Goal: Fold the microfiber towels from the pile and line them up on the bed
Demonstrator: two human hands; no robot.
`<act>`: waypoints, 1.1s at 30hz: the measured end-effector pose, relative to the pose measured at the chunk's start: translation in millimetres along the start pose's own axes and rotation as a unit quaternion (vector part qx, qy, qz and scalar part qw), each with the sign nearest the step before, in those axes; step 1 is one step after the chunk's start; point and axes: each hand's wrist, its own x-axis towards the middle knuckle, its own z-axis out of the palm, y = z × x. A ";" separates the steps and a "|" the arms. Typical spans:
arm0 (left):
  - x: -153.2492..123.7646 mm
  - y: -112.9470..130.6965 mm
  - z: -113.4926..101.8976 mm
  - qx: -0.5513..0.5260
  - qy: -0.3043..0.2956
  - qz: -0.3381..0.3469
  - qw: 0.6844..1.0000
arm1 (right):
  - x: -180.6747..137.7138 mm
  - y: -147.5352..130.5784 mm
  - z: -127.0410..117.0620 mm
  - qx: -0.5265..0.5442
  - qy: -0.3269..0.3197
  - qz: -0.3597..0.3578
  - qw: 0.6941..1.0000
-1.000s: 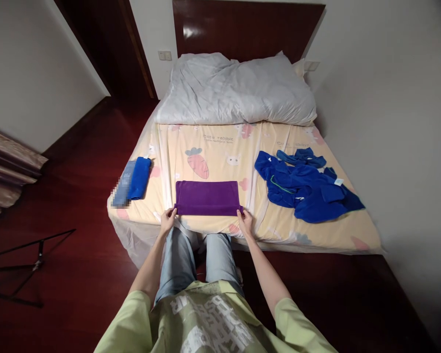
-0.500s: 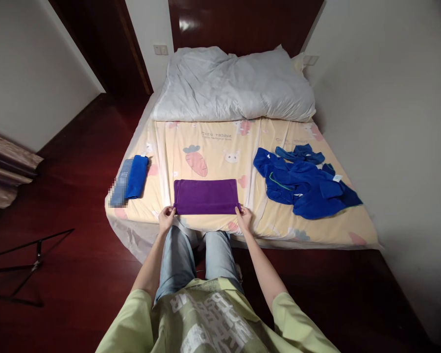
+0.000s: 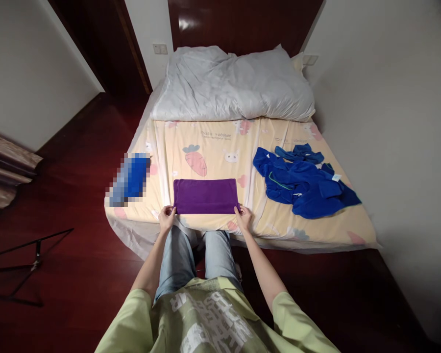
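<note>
A purple towel (image 3: 206, 197), folded into a wide flat rectangle, lies on the bed near its front edge. My left hand (image 3: 166, 217) pinches its near left corner between thumb and fingers. At the opposite near corner, my right hand (image 3: 244, 217) is closed on the cloth in the same way. The towel lies flat between both hands, its long side facing me.
To the left lie folded blue cloths (image 3: 136, 176), partly pixelated. Crumpled blue cloths (image 3: 308, 189) spread over the right side. A white quilt (image 3: 235, 86) is bunched by the headboard. Black tripod legs (image 3: 36, 255) stand on the floor at left.
Both hands keep their grip on the towel's near corners, and the towel has stayed in place. The view has shifted very slightly.
</note>
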 end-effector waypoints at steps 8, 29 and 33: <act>-21.3 10.0 -13.1 0.104 -0.011 0.236 0.966 | -23.4 -20.1 -24.6 -0.119 0.009 -0.171 0.978; -7.3 18.8 -2.8 0.314 -0.254 0.329 0.854 | -16.6 -36.1 -26.3 -0.298 -0.246 -0.303 0.871; -18.8 6.6 -21.7 0.237 -0.259 0.325 0.878 | -26.6 -35.6 -45.9 -0.241 -0.280 -0.284 0.885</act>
